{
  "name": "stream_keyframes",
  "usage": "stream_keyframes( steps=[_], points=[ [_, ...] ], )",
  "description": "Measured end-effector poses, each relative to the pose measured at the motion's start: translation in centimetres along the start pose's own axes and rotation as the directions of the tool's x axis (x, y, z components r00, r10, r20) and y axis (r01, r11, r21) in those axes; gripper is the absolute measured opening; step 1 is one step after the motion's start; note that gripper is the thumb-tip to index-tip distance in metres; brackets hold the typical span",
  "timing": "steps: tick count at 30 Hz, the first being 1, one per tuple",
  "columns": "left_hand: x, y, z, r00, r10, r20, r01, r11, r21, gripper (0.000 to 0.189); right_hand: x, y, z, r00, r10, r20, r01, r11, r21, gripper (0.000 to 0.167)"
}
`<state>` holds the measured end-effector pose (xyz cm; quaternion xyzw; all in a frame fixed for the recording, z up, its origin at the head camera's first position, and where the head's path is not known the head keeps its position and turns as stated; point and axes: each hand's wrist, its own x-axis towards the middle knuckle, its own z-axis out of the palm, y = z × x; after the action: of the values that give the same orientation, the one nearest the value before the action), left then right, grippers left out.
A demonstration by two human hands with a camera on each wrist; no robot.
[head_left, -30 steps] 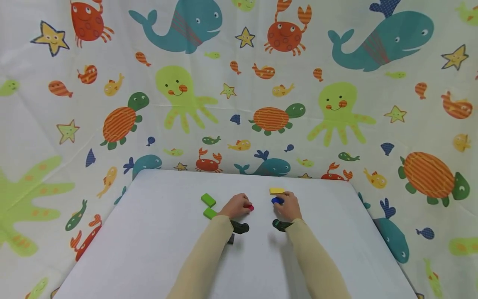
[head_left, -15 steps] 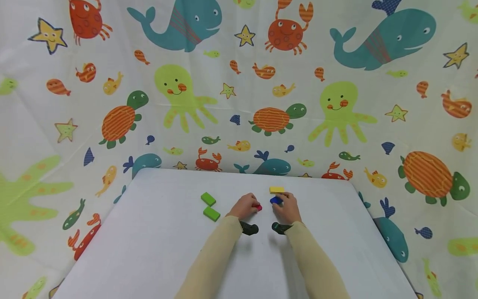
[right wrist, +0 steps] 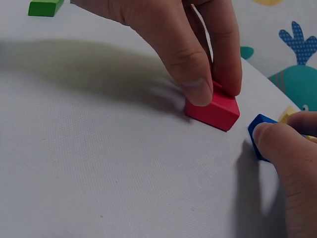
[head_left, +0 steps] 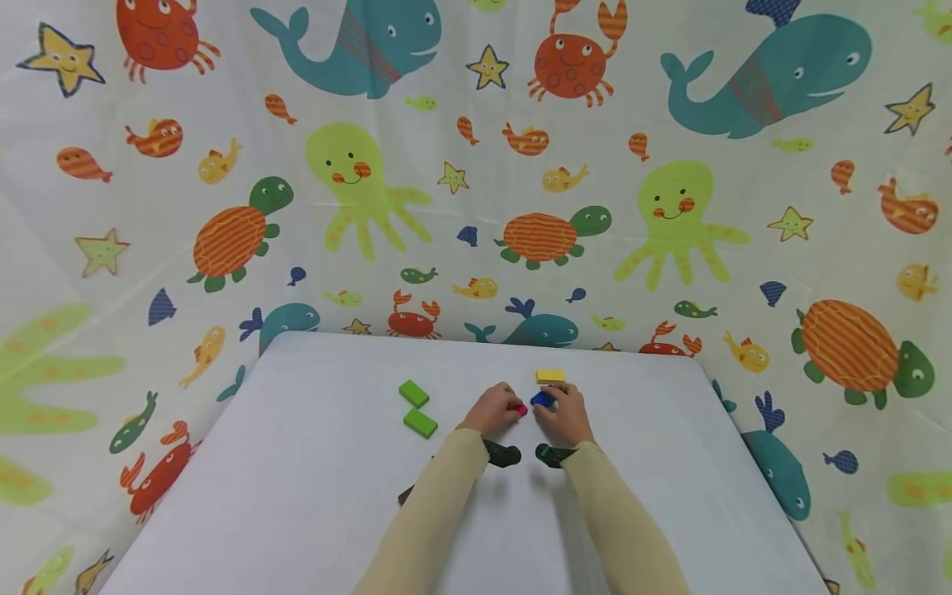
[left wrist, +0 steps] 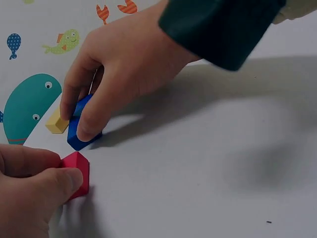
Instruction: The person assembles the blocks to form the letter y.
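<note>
"Pinching anything, those hands, in the head view?"
"Both are. The left hand (head_left: 492, 411) has a red block (head_left: 523, 409), the right hand (head_left: 567, 416) a blue block (head_left: 541, 400). A yellow block (head_left: 550, 376) lies just beyond the blue; two green blocks (head_left: 420, 422) lie left of the hands on the white table (head_left: 312, 446)."
"And the left wrist view?"
"Thumb and fingers grip each block. Whether yellow touches blue, I can't tell."
"Right wrist?"
"Red and blue sit near each other, a small gap between."
</note>
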<state>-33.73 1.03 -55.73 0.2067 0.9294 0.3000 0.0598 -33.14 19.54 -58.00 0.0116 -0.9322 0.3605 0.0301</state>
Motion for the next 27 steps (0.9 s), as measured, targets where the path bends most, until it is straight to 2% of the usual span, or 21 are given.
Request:
stream_keyframes(
  steps=[13, 19, 27],
  points=[
    [0.1, 0.1, 0.1, 1.000, -0.005, -0.006, 0.004, 0.999, -0.032, 0.021, -0.1, -0.4, 0.5, 0.999, -0.045, -0.025, 0.045, 0.999, 0.006, 0.044],
    [-0.3, 0.0, -0.1, 1.000, 0.018, -0.003, -0.018, 0.999, -0.031, 0.021, -0.4, -0.2, 1.0, 0.996, -0.068, -0.052, 0.067, 0.998, -0.007, 0.041],
    [-1.0, 0.3, -0.9, 1.000, -0.004, 0.014, 0.004, 1.000, -0.024, 0.023, -0.9, -0.6, 0.9, 0.998, -0.054, -0.039, 0.055, 0.998, 0.011, 0.043]
  ],
)
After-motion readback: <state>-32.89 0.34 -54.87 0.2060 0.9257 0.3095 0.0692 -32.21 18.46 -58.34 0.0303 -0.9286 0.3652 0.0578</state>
